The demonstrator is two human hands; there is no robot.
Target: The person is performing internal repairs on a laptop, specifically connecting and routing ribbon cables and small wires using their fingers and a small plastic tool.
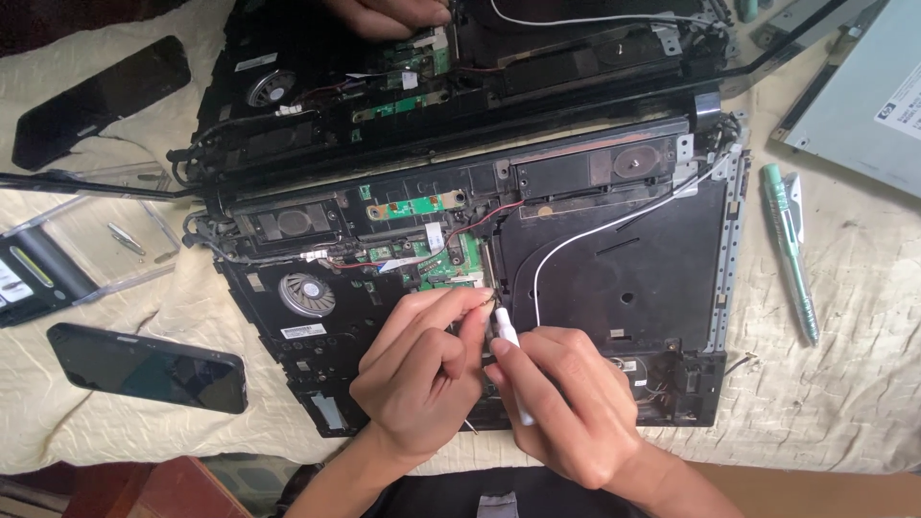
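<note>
While both hands sit close together over the lower middle of the opened laptop base (614, 288), the right hand (566, 403) has its fingers curled tight round a slim white tool (508, 341), tip aimed up-left twd the green circuit board (451, 261); the left hand (427, 369) is bunched w/ thumb & forefinger pinched at the board's lower right edge, on something too small to make out. The tool tip is just beside the left fingertips (477, 309). A round fan (306, 294) lies left of the board, a white cable (576, 251) curves across the black panel to its right. On the cream cloth (844, 384): a dark phone (149, 366) lower left, a clear plastic case (106, 230) above it, a green pen-like driver (789, 249) at right, a grey flat drive (859, 96) top right. The upright mirror (460, 67) behind repeats the laptop & a hand at the top edge
</note>
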